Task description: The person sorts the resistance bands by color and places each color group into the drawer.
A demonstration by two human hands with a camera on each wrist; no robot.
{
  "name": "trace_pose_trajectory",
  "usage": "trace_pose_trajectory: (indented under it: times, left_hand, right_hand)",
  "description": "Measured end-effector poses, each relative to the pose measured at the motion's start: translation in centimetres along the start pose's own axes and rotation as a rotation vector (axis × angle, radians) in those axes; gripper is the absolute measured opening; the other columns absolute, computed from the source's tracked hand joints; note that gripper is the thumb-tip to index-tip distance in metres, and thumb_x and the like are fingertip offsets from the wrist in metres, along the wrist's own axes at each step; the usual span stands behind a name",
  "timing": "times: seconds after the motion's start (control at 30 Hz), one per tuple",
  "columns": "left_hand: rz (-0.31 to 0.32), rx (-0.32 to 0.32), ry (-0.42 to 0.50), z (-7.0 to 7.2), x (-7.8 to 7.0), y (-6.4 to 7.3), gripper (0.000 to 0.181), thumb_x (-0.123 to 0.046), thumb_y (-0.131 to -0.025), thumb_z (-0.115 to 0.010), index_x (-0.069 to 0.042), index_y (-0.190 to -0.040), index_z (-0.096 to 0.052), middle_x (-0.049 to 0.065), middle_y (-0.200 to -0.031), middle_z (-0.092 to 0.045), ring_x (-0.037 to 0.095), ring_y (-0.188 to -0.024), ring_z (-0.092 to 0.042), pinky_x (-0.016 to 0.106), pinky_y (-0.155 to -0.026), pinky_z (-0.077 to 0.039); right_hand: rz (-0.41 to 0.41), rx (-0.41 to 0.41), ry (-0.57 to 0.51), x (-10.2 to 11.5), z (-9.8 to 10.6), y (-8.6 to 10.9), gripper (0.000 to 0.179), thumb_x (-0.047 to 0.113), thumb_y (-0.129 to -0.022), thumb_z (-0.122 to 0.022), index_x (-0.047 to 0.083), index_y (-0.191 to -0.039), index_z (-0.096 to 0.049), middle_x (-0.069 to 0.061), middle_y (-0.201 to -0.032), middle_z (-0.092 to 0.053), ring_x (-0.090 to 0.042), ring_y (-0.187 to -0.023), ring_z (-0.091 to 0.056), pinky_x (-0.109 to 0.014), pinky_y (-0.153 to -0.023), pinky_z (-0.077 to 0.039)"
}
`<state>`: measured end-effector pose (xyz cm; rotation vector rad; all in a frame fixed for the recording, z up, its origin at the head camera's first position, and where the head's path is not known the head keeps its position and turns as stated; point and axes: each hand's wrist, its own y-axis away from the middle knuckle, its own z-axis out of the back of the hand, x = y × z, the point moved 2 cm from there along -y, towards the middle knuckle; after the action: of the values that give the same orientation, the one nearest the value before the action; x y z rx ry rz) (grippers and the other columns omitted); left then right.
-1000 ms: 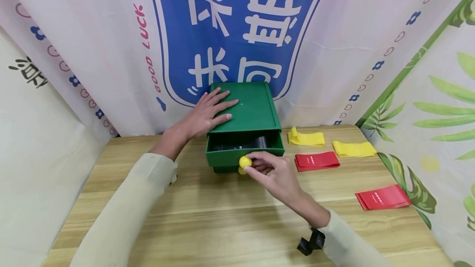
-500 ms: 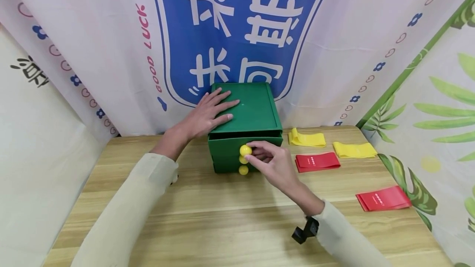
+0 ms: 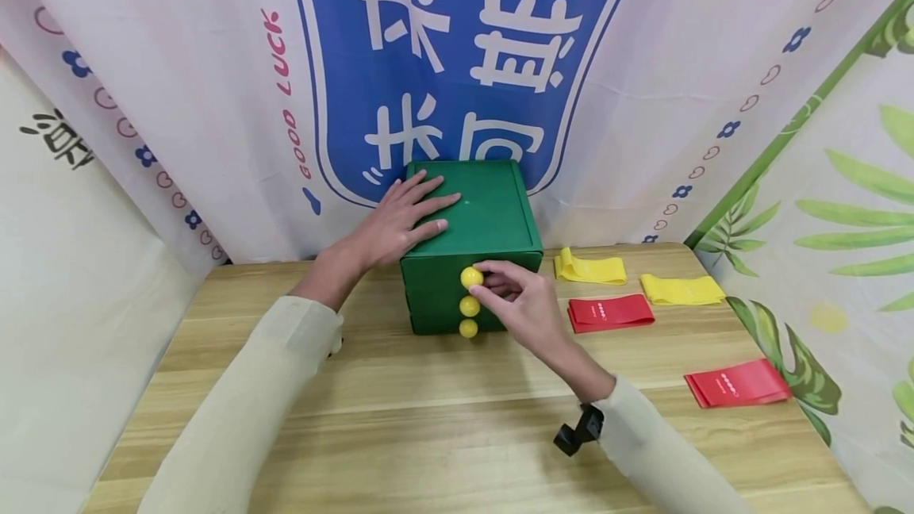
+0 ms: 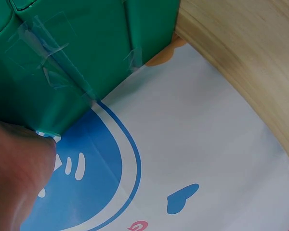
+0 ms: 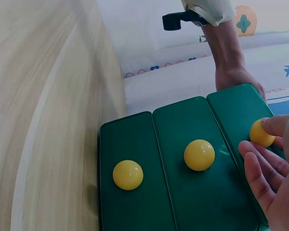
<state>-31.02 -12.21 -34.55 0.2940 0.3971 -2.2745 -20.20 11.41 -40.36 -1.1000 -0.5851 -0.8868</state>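
While the left hand lies spread on the green box, the head view shows the right hand's grip clamped on the top knob, its drawer flush. The box stands on the surface, beside coloured bands. The left wrist view shows clear tape on the box. The right wrist view shows two lower knobs, untouched.

At ten o'clock in the head view, pink lettering on the white cloth reads GOOD LUCK, sideways. At twelve, white characters on a blue panel read 未来 and 可期. At four, white print on red bands is too small to read.
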Motion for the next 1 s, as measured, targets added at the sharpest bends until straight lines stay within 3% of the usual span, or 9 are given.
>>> trace_pose_trajectory:
  times: [0.57, 0.7, 1.0]
  left_hand:
    - [0.007, -0.002, -0.003, 0.23, 0.19, 0.20, 0.055, -0.045, -0.113, -0.045, -0.028, -0.165, -0.041, 0.008, -0.176, -0.022, 0.031, -0.165, -0.001, 0.060, -0.130, 0.001]
    - [0.007, 0.000, 0.000, 0.09, 0.19, 0.09, 0.055, -0.045, -0.113, -0.044, -0.028, -0.165, -0.041, 0.008, -0.176, -0.022, 0.030, -0.165, -0.001, 0.060, -0.130, 0.001]
    - [0.002, -0.001, 0.004, -0.03, -0.01, -0.08, 0.055, -0.045, -0.112, -0.044, -0.028, -0.165, -0.041, 0.007, -0.176, -0.022, 0.029, -0.165, -0.001, 0.059, -0.130, 0.002]
  right_hand:
    - [0.024, -0.023, 0.029, -0.56, -0.53, -0.28, 0.026, 0.015, -0.092, -0.085, 0.011, -0.117, -0.080, -0.004, -0.098, -0.081, -0.015, -0.083, -0.077, -0.037, -0.067, -0.064]
    - [0.020, -0.007, 0.027, -0.58, -0.32, -0.14, 0.027, 0.015, -0.092, -0.085, 0.011, -0.119, -0.079, -0.004, -0.100, -0.081, -0.015, -0.085, -0.077, -0.032, -0.066, -0.063]
    - [0.028, 0.049, -0.004, -0.86, 0.26, 0.53, 0.037, 0.010, -0.092, -0.084, 0.010, -0.128, -0.075, -0.006, -0.104, -0.081, -0.018, -0.090, -0.078, -0.035, -0.065, -0.063]
